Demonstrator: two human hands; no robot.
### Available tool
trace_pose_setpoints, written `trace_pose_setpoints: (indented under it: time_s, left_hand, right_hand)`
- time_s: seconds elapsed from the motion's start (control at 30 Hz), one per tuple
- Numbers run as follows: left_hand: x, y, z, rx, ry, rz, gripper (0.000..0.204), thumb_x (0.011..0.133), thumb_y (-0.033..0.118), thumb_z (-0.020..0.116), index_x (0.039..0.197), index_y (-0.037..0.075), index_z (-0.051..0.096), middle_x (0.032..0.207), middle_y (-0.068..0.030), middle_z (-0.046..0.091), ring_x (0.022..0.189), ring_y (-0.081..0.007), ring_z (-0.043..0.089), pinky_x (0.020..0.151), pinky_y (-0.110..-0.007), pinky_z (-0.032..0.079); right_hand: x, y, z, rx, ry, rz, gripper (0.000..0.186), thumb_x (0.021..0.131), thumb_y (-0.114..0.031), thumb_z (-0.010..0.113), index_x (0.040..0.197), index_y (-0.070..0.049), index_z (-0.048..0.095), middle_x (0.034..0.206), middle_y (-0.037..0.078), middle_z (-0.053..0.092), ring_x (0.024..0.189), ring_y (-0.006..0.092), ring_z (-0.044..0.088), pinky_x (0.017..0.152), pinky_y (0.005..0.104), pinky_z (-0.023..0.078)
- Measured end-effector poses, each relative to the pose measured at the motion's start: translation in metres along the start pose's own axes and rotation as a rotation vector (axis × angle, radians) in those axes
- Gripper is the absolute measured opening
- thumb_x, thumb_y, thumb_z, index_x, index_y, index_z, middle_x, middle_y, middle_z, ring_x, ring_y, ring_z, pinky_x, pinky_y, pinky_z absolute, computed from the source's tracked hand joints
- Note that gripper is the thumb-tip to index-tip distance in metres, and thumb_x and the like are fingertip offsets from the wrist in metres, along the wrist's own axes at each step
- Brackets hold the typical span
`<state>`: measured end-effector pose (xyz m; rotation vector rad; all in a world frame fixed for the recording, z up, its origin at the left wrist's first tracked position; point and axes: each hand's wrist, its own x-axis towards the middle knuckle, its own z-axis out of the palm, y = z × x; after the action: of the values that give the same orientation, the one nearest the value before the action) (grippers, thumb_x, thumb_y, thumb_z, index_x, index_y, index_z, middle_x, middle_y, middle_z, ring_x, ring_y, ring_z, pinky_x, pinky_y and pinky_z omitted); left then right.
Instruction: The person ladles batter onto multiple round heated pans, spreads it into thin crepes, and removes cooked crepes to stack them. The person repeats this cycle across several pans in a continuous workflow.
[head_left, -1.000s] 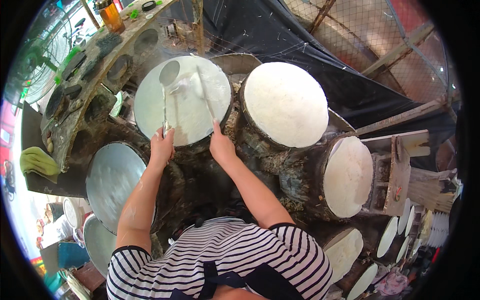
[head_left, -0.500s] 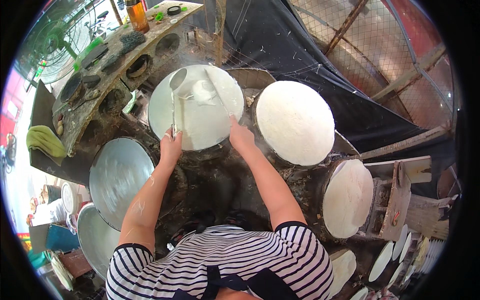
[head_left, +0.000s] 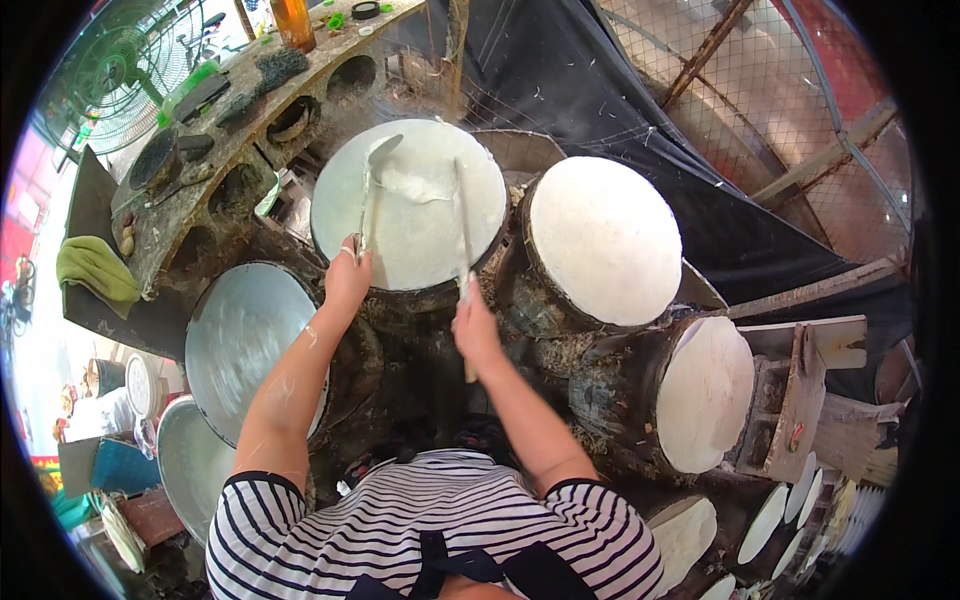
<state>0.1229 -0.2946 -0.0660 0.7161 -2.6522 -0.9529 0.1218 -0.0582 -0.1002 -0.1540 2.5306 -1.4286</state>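
My left hand (head_left: 347, 277) is closed round the handle of a long metal ladle (head_left: 383, 150). The ladle's bowl is tilted over the far left part of a large round griddle (head_left: 345, 235) coated in pale wet batter. A whiter patch of batter (head_left: 420, 187) lies between the ladle and a long, thin, flat spatula (head_left: 461, 215). My right hand (head_left: 476, 332) grips that spatula near the griddle's near right edge, its end sticking out below my fist. The far end of the blade reaches over the batter; whether it touches is hard to tell.
To the right stand a griddle covered by a white sheet (head_left: 605, 240) and another with a pale sheet (head_left: 705, 395). A bare metal griddle (head_left: 250, 345) is at my left. A cluttered ledge (head_left: 225, 165) with a green cloth (head_left: 98, 270) runs along the left.
My right hand has drawn the spatula nearer to me, and its blade now points more straight ahead. The ladle's bowl has turned to a flatter tilt. The white batter patch looks more spread.
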Motion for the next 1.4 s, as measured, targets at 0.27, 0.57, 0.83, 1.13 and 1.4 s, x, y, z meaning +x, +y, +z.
trace_pose_setpoints:
  time_s: [0.27,0.57,0.83,1.13,1.4]
  left_hand:
    - [-0.043,0.03,-0.033,-0.413,-0.223,-0.192,0.022,0.089,0.021,0.05,0.094,-0.001,0.052,0.053,-0.0069,0.049,0.039,-0.0173,0.051,0.034,-0.031,0.04]
    - [-0.061,0.079,-0.139,-2.642,-0.649,-0.695,0.022,0.095,0.019,0.041,0.081,0.003,0.041,0.063,-0.0009,0.044,0.042,-0.0067,0.04,0.037,-0.018,0.039]
    - [-0.104,0.114,-0.215,-2.436,-0.5,-0.304,0.029,0.098,0.025,0.035,0.077,0.005,0.038,0.062,-0.0012,0.036,0.043,-0.0087,0.035,0.033,-0.023,0.032]
    - [-0.242,0.039,-0.278,-2.03,0.004,-0.283,0.024,0.1,0.023,0.03,0.09,0.002,0.038,0.064,0.0002,0.032,0.039,-0.0072,0.032,0.026,-0.021,0.027]
    - [-0.386,-0.051,-0.293,-1.688,0.431,-0.394,0.029,0.099,0.025,0.036,0.102,-0.002,0.047,0.067,-0.0008,0.042,0.038,-0.0053,0.033,0.026,-0.019,0.027]
  right_hand:
    - [-0.018,-0.063,0.088,0.954,-0.257,0.355,0.046,0.095,-0.019,0.039,0.14,-0.016,0.031,0.054,0.001,0.043,0.037,0.012,0.038,0.035,0.0288,0.034]
    - [0.01,-0.05,0.012,0.205,0.048,-0.157,0.037,0.092,-0.028,0.048,0.126,-0.016,0.05,0.084,0.021,0.062,0.075,0.0377,0.061,0.065,0.0405,0.048]
    - [0.093,-0.019,-0.058,-0.855,0.02,-0.422,0.032,0.088,-0.026,0.047,0.12,-0.018,0.049,0.076,0.017,0.06,0.064,0.0369,0.061,0.057,0.0471,0.048]
    - [0.073,-0.017,-0.081,-0.687,-0.039,-0.287,0.033,0.089,-0.028,0.045,0.119,-0.016,0.05,0.077,0.02,0.063,0.075,0.0411,0.06,0.065,0.0514,0.046]
    - [-0.089,-0.043,-0.052,-0.017,-0.026,-0.327,0.042,0.086,-0.024,0.057,0.125,-0.009,0.049,0.093,0.024,0.062,0.085,0.0351,0.063,0.072,0.0386,0.049]
